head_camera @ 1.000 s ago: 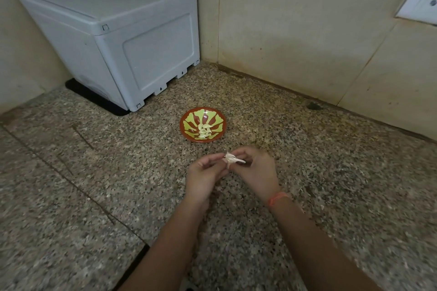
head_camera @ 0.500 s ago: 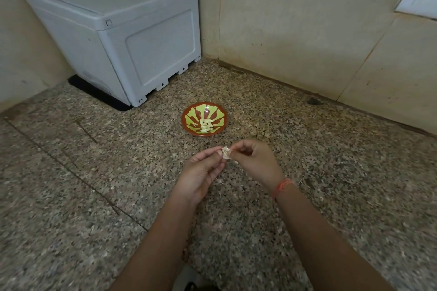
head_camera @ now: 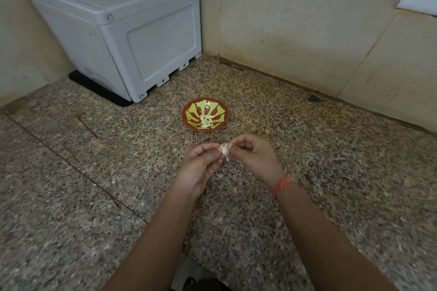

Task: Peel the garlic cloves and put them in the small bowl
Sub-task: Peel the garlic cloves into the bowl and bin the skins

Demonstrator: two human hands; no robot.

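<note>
Small papery-white garlic clove (head_camera: 224,149) pinched between fingers of left hand (head_camera: 203,168) and right hand (head_camera: 252,157), clove half hidden by fingertips, peel state unclear.

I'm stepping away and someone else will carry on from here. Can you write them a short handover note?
Hands: the left hand and right hand both pinch one garlic clove at their fingertips, above the speckled stone surface. Papery skin is partly on it.
Small bowl: on the surface just beyond the hands, holding several peeled cloves.
Done: those cloves are peeled and bowled.
Left: finish peeling the held clove and drop it in the bowl. No other unpeeled cloves are in view.
</note>
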